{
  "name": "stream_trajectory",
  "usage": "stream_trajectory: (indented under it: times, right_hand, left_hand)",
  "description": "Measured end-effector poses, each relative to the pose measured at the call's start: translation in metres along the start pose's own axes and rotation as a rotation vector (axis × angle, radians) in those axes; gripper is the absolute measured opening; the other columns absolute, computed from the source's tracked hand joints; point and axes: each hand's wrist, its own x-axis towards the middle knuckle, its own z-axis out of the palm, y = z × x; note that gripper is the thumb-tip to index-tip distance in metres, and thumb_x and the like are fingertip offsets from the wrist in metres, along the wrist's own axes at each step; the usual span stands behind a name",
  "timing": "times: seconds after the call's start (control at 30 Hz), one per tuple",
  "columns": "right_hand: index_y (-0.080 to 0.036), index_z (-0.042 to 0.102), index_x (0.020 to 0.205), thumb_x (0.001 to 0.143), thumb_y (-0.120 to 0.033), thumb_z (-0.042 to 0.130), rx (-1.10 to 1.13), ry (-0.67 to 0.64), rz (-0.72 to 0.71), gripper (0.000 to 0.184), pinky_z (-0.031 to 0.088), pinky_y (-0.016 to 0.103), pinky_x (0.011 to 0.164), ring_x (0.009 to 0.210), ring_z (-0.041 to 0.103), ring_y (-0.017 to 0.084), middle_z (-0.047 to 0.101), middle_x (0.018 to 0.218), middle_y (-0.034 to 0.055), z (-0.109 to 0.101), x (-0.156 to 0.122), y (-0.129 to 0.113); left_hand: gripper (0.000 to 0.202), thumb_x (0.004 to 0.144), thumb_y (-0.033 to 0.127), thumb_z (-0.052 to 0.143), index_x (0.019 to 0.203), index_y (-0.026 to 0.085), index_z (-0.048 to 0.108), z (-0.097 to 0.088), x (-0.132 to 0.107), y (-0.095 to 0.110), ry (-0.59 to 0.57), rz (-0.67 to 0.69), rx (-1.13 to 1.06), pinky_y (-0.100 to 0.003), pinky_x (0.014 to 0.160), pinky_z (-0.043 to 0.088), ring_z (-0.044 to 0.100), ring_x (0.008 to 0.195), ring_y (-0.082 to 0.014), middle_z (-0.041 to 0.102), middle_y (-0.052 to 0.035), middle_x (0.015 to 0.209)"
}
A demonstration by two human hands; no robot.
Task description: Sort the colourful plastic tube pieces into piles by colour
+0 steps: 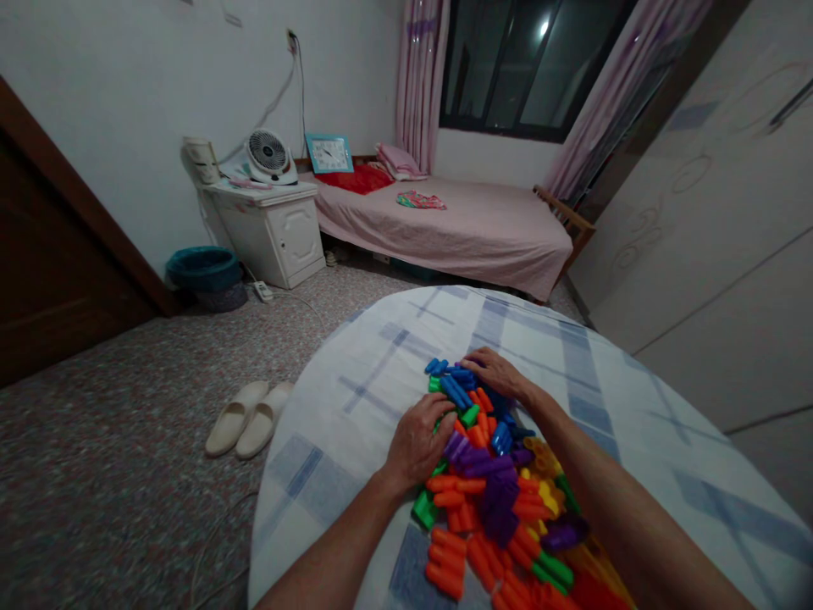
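At the near edge of the round table (343,407), under its white cloth with blue checks, lies a heap of plastic tube pieces (501,508) in orange, purple, green, yellow and blue. It runs from that edge up toward the middle of the top. The left hand (419,442) rests on the heap's left flank, its fingers bent down among purple and green pieces; I cannot tell whether they grip one. Further in, at the heap's far end, the right hand (499,373) lies palm down, fingers stretched loosely leftward over a cluster of blue pieces (454,388), closed on nothing.

Beyond the table's left edge a pair of pale slippers (247,421) sits on the speckled floor. Further off a teal bin (203,269) stands by a white cabinet (283,235) bearing a fan (269,156). A clock (329,154) leans at the head of the pink bed (483,233), below the dark window (527,68).
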Motion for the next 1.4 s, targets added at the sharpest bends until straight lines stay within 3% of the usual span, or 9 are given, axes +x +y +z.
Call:
stream_trajectory:
  times: [0.17,0.3,0.4,0.67,0.77,0.93,1.03,1.13,1.4]
  right_hand:
    - [-0.020,0.066,0.095,0.087,-0.052,0.041,0.162,-0.111,-0.002,0.041,0.046,0.032,0.080,0.086,0.058,0.018,0.062,0.094,0.0034,-0.012,-0.056,-0.027]
    - [-0.021,0.065,0.095,0.086,-0.042,0.047,0.095,-0.064,-0.015,0.029,0.045,0.031,0.077,0.084,0.056,0.018,0.062,0.091,0.0032,-0.018,-0.105,-0.051]
    - [-0.023,0.065,0.100,0.085,-0.032,0.048,-0.017,0.033,-0.071,0.024,0.043,0.035,0.085,0.092,0.056,0.019,0.062,0.099,0.0053,-0.016,-0.139,-0.065]
    - [-0.030,0.056,0.123,0.079,-0.022,0.050,-0.181,0.283,-0.025,0.045,0.028,0.052,0.105,0.130,0.035,0.029,0.053,0.129,0.0053,0.009,-0.225,-0.085]
    - [-0.030,0.050,0.128,0.082,-0.032,0.050,-0.163,0.407,0.110,0.046,0.026,0.055,0.106,0.134,0.029,0.031,0.047,0.136,0.0058,0.022,-0.255,-0.087]
    - [-0.024,0.040,0.136,0.084,-0.047,0.047,-0.085,0.673,0.557,0.057,0.030,0.056,0.104,0.133,0.031,0.033,0.040,0.140,0.0121,0.064,-0.292,-0.088]
    - [-0.026,0.034,0.139,0.081,-0.049,0.050,-0.027,0.685,0.669,0.064,0.032,0.055,0.103,0.132,0.033,0.032,0.039,0.141,0.0111,0.090,-0.299,-0.099]
    - [-0.023,0.029,0.142,0.079,-0.045,0.053,-0.022,0.673,0.711,0.071,0.030,0.053,0.105,0.136,0.026,0.030,0.029,0.148,0.0099,0.102,-0.288,-0.114]
    - [-0.021,0.041,0.136,0.080,-0.046,0.053,-0.038,0.682,0.654,0.063,0.030,0.045,0.103,0.131,0.037,0.027,0.045,0.140,0.0100,0.088,-0.226,-0.111]
  left_hand:
    - [0.030,0.092,0.033,0.041,0.115,0.020,0.056,0.001,0.001,-0.004,0.113,-0.012,-0.011,-0.040,0.104,0.040,0.050,0.117,-0.0200,0.055,-0.0092,0.122]
    - [0.031,0.093,0.034,0.039,0.114,0.019,0.056,0.002,0.002,-0.007,0.075,-0.006,0.023,-0.039,0.101,0.042,0.054,0.111,-0.0193,0.060,-0.0083,0.115]
    - [0.031,0.093,0.035,0.037,0.113,0.020,0.057,0.003,0.002,-0.008,0.043,-0.001,0.038,-0.037,0.099,0.044,0.057,0.108,-0.0182,0.062,-0.0070,0.112]
    - [0.035,0.093,0.037,0.037,0.114,0.018,0.058,0.003,0.003,-0.013,0.029,0.006,0.044,-0.036,0.097,0.044,0.058,0.107,-0.0182,0.063,-0.0073,0.112]
    - [0.036,0.093,0.038,0.036,0.113,0.018,0.059,0.001,0.003,-0.014,0.028,0.016,0.055,-0.035,0.096,0.045,0.059,0.106,-0.0180,0.064,-0.0074,0.112]
    - [0.037,0.091,0.039,0.038,0.111,0.016,0.060,0.000,0.000,-0.014,0.084,0.045,0.229,-0.042,0.099,0.041,0.055,0.111,-0.0229,0.063,-0.0109,0.115]
    - [0.036,0.091,0.036,0.039,0.115,0.019,0.059,0.003,-0.004,-0.014,0.032,0.000,0.310,-0.047,0.103,0.034,0.052,0.117,-0.0246,0.061,-0.0105,0.121]
    - [0.038,0.092,0.036,0.035,0.117,0.020,0.058,0.008,-0.007,-0.011,-0.069,-0.010,0.214,-0.043,0.103,0.035,0.053,0.116,-0.0217,0.062,-0.0089,0.121]
    - [0.045,0.088,0.045,0.040,0.115,0.016,0.061,0.018,0.001,0.001,-0.091,-0.096,-0.066,-0.040,0.103,0.037,0.054,0.116,-0.0223,0.062,-0.0107,0.122]
